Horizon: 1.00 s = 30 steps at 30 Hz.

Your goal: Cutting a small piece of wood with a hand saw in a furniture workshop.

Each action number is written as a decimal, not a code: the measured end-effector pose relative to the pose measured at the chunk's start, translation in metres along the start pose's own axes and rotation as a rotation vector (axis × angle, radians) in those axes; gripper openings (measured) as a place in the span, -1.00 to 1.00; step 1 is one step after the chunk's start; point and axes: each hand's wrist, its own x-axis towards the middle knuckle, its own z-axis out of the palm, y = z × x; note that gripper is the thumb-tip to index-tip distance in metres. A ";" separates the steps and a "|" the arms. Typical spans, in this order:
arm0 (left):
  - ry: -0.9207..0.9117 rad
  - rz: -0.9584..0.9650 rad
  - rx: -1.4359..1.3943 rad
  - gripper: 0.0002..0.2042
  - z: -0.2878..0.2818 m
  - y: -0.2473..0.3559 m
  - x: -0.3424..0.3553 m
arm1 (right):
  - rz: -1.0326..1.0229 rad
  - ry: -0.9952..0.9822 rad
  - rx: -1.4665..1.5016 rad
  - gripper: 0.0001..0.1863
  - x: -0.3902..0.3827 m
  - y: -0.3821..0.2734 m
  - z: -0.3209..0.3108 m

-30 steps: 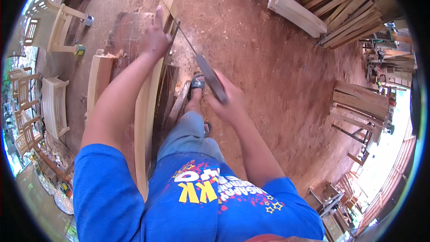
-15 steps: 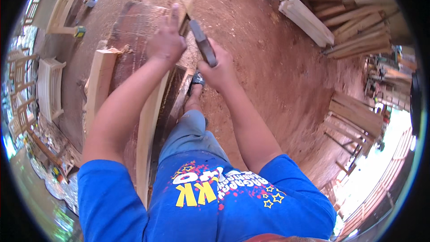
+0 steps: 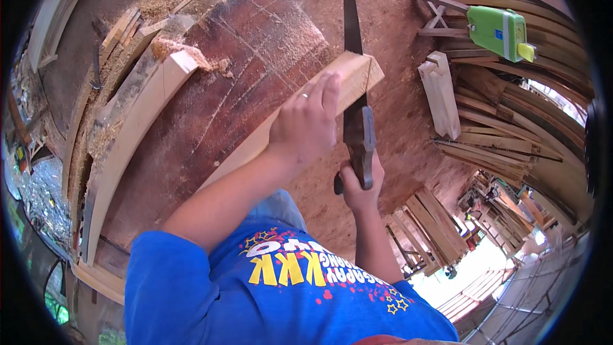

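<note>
A squared wooden beam (image 3: 345, 70) juts out past the dark plank surface, its end near the top middle. My left hand (image 3: 305, 118) lies over the beam behind that end, fingers close together and pressing on it; its thumb is hidden. In my right hand (image 3: 367, 182) is the dark handle of a handsaw (image 3: 361, 140), gripped on the near side of the beam. The saw blade shows both beyond and below the beam, while the beam hides its middle. A thin dark line crosses the beam's end close to the blade; how deep any cut goes I cannot tell.
A dark reddish plank surface (image 3: 255, 45) carries sawdust. To its left lies another long beam (image 3: 143, 108) with shavings at its tip. A green box (image 3: 498, 33), a pale wood block (image 3: 440, 92) and stacked boards (image 3: 511, 115) are at the right.
My view has turned and come closer to the beam. The saw, earlier beyond my right hand at an angle, now stands across the beam's end; my left hand has lowered onto the beam.
</note>
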 end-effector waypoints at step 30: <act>-0.142 -0.108 0.089 -0.20 -0.003 0.012 0.011 | -0.229 0.077 0.139 -0.27 0.007 0.005 0.006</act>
